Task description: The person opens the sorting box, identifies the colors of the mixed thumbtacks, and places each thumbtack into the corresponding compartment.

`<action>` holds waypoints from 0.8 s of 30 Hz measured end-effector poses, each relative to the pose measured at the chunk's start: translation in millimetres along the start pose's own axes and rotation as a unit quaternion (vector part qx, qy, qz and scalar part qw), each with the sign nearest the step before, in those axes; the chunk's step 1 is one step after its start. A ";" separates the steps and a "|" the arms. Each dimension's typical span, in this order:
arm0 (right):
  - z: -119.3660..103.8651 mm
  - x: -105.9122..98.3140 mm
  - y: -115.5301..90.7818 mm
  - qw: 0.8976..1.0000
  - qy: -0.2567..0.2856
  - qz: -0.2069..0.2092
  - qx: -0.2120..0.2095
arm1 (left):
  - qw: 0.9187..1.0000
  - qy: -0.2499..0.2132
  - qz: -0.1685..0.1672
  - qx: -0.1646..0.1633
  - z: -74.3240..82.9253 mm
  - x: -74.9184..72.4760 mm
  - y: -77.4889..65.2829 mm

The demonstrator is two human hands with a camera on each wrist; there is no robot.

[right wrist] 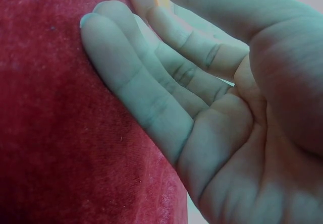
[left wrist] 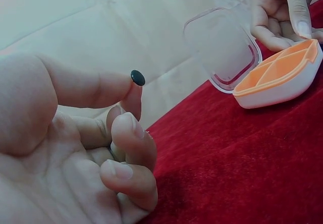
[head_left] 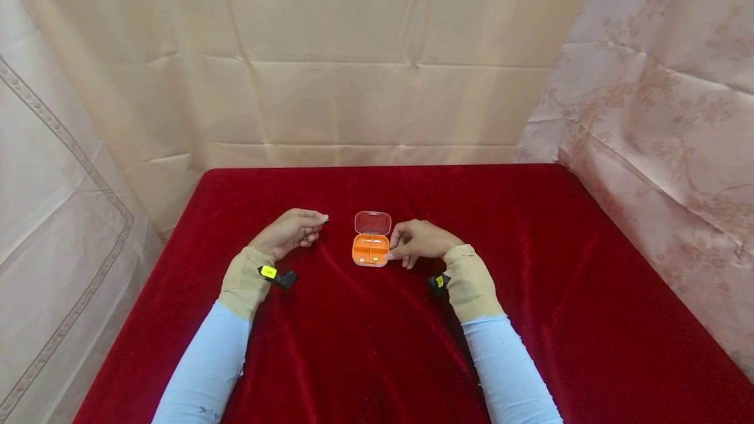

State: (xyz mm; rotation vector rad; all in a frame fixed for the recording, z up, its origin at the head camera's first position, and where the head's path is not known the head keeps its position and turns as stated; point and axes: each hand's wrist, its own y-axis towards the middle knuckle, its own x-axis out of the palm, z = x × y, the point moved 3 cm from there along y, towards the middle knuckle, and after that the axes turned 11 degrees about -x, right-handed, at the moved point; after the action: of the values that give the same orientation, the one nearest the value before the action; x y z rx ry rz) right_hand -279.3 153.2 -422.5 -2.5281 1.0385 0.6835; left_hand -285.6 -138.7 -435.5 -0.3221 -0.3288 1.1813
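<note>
A small pill box (left wrist: 277,94), white outside with an orange divided inside, stands on the red cloth with its clear lid (head_left: 373,222) raised at the back. Two small pale yellowish round pieces (head_left: 375,258) lie in its front compartments. To the left of the box, my left hand (head_left: 287,231) pinches a dark, flat round pill (left wrist: 138,77) between thumb and forefinger, above the cloth; its other fingers are curled loosely. My right hand (head_left: 429,239) holds the box's right side with thumb and forefinger. In the right wrist view the box is mostly hidden behind the fingers.
A red velvet cloth (head_left: 365,345) covers the table, slightly wrinkled. Beige curtains (head_left: 377,103) hang behind it, with a flower-patterned one (head_left: 660,116) on the right. Each wrist wears a small black camera with a yellow label.
</note>
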 end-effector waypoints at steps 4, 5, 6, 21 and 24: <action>0.6 0.0 -0.2 1.000 0.004 0.001 0.002 | 1.000 0.008 -0.004 0.005 -0.1 2.4 -0.2; 0.6 0.0 -0.2 1.000 0.005 0.001 0.002 | 1.000 0.010 -0.005 0.006 -0.1 2.8 -0.1; 0.6 0.1 -0.2 1.000 0.007 0.001 0.002 | 1.000 0.011 -0.005 0.006 -0.1 3.3 -0.1; 0.0 -0.4 0.3 1.000 0.006 0.000 0.004 | 1.000 0.018 -0.011 0.007 -2.5 10.2 3.2; 0.1 -0.6 0.1 1.000 0.003 -0.001 0.004 | 1.000 0.017 -0.013 0.007 -2.6 10.9 3.7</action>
State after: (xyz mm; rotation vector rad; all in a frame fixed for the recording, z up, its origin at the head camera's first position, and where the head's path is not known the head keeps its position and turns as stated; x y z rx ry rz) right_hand -279.9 153.5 -422.2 -2.5257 1.0397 0.6698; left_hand -283.8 -127.5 -438.6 -0.3236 -0.2946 1.1516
